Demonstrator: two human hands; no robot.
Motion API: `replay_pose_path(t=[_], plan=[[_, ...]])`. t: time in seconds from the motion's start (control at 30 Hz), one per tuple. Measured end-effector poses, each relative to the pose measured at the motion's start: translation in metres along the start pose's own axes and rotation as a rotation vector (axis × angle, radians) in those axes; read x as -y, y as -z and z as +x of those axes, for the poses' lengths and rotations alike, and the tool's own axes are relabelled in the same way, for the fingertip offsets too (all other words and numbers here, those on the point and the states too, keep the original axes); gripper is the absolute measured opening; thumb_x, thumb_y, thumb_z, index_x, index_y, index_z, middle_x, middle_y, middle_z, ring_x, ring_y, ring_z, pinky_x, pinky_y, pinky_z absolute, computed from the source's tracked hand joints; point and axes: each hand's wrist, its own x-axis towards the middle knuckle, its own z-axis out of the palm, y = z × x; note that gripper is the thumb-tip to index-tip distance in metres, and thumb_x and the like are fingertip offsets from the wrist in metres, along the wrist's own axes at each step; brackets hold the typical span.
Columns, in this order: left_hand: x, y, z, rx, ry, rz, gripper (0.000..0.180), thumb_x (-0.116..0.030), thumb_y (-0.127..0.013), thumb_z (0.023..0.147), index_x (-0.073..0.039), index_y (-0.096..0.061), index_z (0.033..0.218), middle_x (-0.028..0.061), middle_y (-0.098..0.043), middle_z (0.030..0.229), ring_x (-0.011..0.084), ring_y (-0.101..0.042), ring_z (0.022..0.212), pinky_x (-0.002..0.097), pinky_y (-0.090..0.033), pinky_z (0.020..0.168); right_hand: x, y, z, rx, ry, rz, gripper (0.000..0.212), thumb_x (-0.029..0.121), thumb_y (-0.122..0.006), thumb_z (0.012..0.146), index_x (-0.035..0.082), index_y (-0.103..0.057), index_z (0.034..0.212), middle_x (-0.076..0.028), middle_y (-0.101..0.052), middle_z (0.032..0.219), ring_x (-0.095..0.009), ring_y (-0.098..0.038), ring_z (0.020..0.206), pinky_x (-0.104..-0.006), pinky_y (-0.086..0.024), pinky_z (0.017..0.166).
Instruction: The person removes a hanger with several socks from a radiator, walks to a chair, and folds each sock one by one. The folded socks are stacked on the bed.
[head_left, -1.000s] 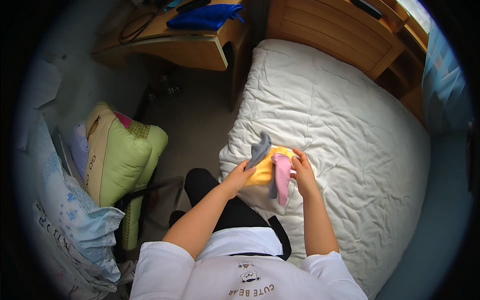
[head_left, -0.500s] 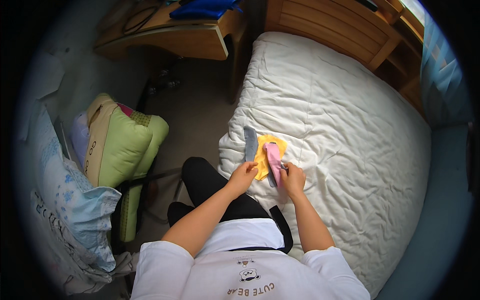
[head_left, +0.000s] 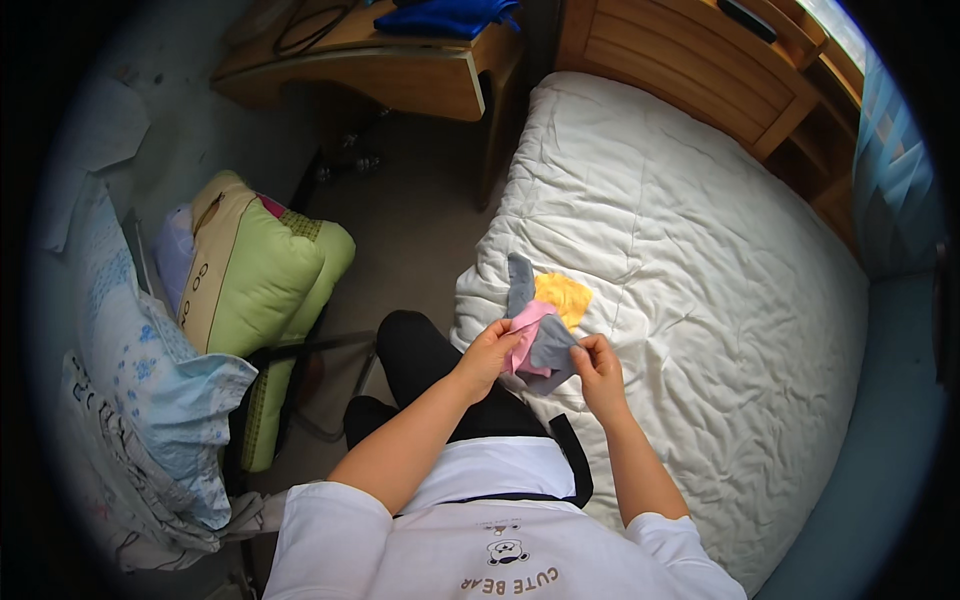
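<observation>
My left hand [head_left: 488,354] pinches the pink edge of a small pink-and-grey cloth garment [head_left: 552,343] over the bed's near left edge. Its grey corner is gripped between the fingers of my right hand [head_left: 600,372], so the cloth spreads between both hands. I cannot tell what kind of garment it is, or whether the two colours are one piece. Just beyond lies a yellow cloth [head_left: 563,297], flat on the bed and partly covered by the held garment. A narrow grey cloth [head_left: 520,283] rests beside it on the left, its lower end hidden.
A wrinkled white quilt [head_left: 700,240] covers the bed, with a wooden headboard [head_left: 690,60] at the far end. Left of my legs, green cushions [head_left: 265,285] and blue-patterned bedding [head_left: 165,370] are piled. A wooden desk [head_left: 400,75] with a blue bag [head_left: 445,17] stands far left.
The pink-and-grey garment was narrow and lay over the yellow cloth; now it is lifted nearer me and spread open. My left hand has taken hold of its pink edge.
</observation>
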Motion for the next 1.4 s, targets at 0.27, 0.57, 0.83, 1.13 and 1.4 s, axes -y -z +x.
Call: replay_pose_path(t=[0.27,0.57,0.83,1.13,1.4], plan=[[-0.009,0.007,-0.014,0.162,0.017,-0.247,0.033,-0.024,-0.032,0.092,-0.007,-0.044,0.117,0.0049,-0.053,0.111,0.0145,-0.053,0.1,0.029,-0.042,0.086,-0.032,0.019,0.007,-0.299,0.365,-0.781,0.022,0.016,-0.055,0.083,0.003,-0.052,0.101,-0.004,-0.055,0.083,-0.012,-0.051,0.068,-0.0219,-0.04,0.062],[-0.013,-0.002,-0.031,0.231,0.071,-0.114,0.044,-0.032,-0.025,0.094,-0.006,-0.036,0.127,0.0068,-0.049,0.119,0.0176,-0.05,0.108,0.0329,-0.041,0.09,0.049,-0.044,-0.012,-0.042,0.295,-0.515,0.022,0.017,-0.064,0.075,0.003,-0.052,0.087,-0.007,-0.051,0.078,-0.017,-0.052,0.066,-0.0282,-0.043,0.057],[-0.004,0.013,-0.045,0.111,-0.031,-0.026,0.039,-0.027,-0.028,0.094,-0.004,-0.042,0.121,0.0073,-0.051,0.115,0.0162,-0.05,0.107,0.0311,-0.038,0.093,0.016,-0.031,-0.001,0.011,-0.06,0.023,0.008,0.013,-0.05,0.085,0.006,-0.051,0.088,0.003,-0.053,0.074,-0.004,-0.049,0.065,-0.0185,-0.039,0.055],[-0.025,0.034,-0.069,0.077,-0.219,-0.169,0.036,-0.025,-0.03,0.093,-0.002,-0.045,0.117,0.0051,-0.055,0.108,0.0133,-0.052,0.1,0.0268,-0.039,0.088,0.027,-0.024,-0.002,0.065,-0.245,0.615,0.025,0.024,-0.04,0.089,0.004,-0.049,0.101,-0.003,-0.057,0.095,-0.01,-0.054,0.086,-0.0257,-0.042,0.077],[-0.046,0.03,-0.092,0.094,-0.304,-0.081,0.042,-0.024,-0.031,0.091,0.0,-0.037,0.125,0.0063,-0.048,0.117,0.0136,-0.046,0.109,0.0274,-0.034,0.093,0.033,-0.027,-0.003,0.143,-0.177,0.561,0.023,0.018,-0.042,0.087,0.004,-0.05,0.104,-0.003,-0.058,0.094,-0.01,-0.055,0.085,-0.0259,-0.042,0.076]])
